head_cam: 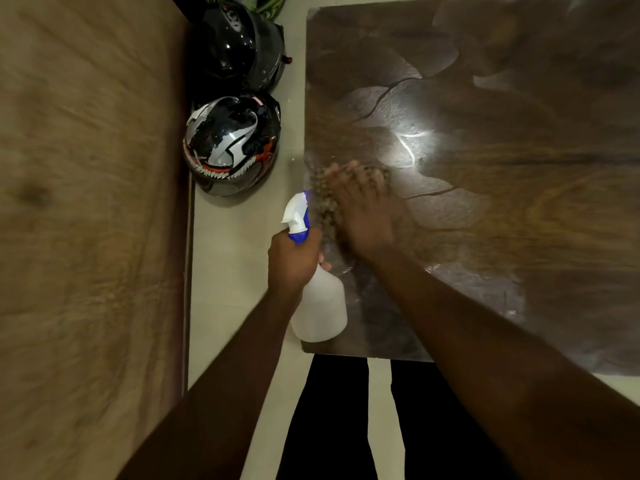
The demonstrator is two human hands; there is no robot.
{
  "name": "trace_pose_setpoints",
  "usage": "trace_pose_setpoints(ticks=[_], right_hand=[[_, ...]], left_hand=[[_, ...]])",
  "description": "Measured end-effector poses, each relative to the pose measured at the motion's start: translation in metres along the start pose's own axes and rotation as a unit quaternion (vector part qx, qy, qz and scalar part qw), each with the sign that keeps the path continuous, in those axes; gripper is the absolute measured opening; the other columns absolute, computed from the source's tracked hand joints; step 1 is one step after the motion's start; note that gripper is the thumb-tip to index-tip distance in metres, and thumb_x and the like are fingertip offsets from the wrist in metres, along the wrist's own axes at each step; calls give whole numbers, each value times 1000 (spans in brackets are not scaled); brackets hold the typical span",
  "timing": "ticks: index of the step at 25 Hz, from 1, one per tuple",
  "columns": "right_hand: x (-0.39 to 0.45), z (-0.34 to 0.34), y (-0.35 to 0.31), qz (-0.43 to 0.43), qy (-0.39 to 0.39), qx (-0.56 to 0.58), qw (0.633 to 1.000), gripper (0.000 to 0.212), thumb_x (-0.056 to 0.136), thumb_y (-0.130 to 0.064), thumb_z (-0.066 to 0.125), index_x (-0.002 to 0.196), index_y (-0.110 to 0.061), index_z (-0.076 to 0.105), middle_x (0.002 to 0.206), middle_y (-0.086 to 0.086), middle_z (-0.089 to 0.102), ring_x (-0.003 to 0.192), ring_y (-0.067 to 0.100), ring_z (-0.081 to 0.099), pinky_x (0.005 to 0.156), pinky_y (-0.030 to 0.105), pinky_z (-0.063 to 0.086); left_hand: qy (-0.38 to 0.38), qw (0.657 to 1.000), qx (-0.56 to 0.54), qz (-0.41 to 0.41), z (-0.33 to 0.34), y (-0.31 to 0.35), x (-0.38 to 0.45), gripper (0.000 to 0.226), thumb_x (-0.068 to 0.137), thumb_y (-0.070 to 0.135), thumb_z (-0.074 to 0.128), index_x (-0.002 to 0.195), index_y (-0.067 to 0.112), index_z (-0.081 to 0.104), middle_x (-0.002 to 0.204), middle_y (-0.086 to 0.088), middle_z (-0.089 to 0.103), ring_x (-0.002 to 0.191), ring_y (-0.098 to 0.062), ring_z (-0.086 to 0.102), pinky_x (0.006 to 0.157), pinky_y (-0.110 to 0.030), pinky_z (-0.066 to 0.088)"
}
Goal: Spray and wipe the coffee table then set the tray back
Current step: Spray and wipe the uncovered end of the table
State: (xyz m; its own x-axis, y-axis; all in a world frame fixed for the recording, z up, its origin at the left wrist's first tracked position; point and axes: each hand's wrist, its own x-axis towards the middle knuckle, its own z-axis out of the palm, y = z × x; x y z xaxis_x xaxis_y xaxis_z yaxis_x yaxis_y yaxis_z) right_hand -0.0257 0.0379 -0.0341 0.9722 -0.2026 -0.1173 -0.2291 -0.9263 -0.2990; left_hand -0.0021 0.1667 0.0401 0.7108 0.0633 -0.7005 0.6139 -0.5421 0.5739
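Two bare forearms are reaching forward from the bottom of the view, above a pair of legs in black trousers (332, 410) standing on a pale tiled floor (228, 258).

The left hand (292, 263) is gripping a spray bottle (320, 306), its fingers curled round the neck just under the white and blue trigger head (298, 214). The bottle is translucent white, and its body is hanging over the near left corner of the bench (485, 168). No label or writing can be read on it.

The right hand (363, 209) is lying flat on the bench just beyond the bottle, its fingers spread slightly apart and pressing down on a cloth (323, 199) with a brownish speckled pattern. The hand and cloth are blurred, so finer detail cannot be made out.

The bench is a dark brown wood-grain top, carrying wet, shiny patches that are reflecting a bright light near its middle.

Left of the bench, on the floor, two motorcycle helmets are sitting one behind the other. The nearer helmet (232, 143) is showing a black, white and red fanged-mouth design. The farther helmet (239, 46) is glossy black; a mark on its crown is too small to read. A large light-brown wooden surface (90, 220) is filling the left side of the view.
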Motion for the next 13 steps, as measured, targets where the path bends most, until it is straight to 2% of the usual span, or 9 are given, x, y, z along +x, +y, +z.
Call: trace_pose_setpoints(ticks=[2,4,5,7,8,9,11,13], right_hand=[[-46,17,-2,-151,-17,-28,988,60,90,-27,51,146,-19,31,152,4,33,142,28,22,115,50,15],[-67,10,31,-172,-9,-48,984,57,91,-28,46,145,-23,31,150,2,37,141,27,27,114,48,11],[-53,7,46,-141,8,-63,988,58,89,-26,49,144,-22,32,148,4,39,139,29,29,113,48,9],[3,0,39,9,32,-53,998,60,88,-26,51,145,-19,33,150,6,37,140,32,25,113,51,8],[29,-2,21,58,40,-43,997,60,88,-27,48,145,-18,33,150,5,35,141,32,23,113,52,10],[40,3,-3,59,51,-24,997,59,87,-27,45,144,-18,35,150,4,37,141,31,25,113,53,12],[20,20,-32,-55,31,-37,997,57,86,-29,39,142,-16,40,148,6,39,140,31,27,114,52,12],[-33,25,-15,-170,-23,-52,984,55,89,-33,34,142,-19,39,150,4,37,141,28,24,114,50,14]], left_hand=[[0,1000,-10,-18,-6,-5,-2,23,79,32,62,69,11,63,56,-6,63,60,-34,69,72,-46,58],[-20,999,-31,-38,-17,-9,-6,24,82,29,65,67,10,64,50,-4,62,53,-29,66,68,-43,57],[-29,998,-42,-44,-21,-12,-7,23,84,27,66,68,10,63,49,-4,61,49,-28,64,66,-41,57],[-50,997,-45,-29,-28,-12,-3,20,83,25,66,69,10,63,50,-5,59,46,-25,61,65,-43,57],[-57,998,-37,-17,-28,-16,1,19,80,26,65,68,11,63,50,-5,59,45,-25,61,66,-44,58],[-60,998,-26,-7,-29,-21,3,19,76,28,63,66,11,63,50,-6,60,47,-27,62,66,-45,58],[-63,998,7,5,-30,-22,5,21,72,31,60,63,13,62,50,-5,61,53,-31,67,68,-44,58],[-80,997,14,3,-34,-23,3,23,79,29,61,67,10,64,50,-6,61,54,-32,68,67,-40,56]])
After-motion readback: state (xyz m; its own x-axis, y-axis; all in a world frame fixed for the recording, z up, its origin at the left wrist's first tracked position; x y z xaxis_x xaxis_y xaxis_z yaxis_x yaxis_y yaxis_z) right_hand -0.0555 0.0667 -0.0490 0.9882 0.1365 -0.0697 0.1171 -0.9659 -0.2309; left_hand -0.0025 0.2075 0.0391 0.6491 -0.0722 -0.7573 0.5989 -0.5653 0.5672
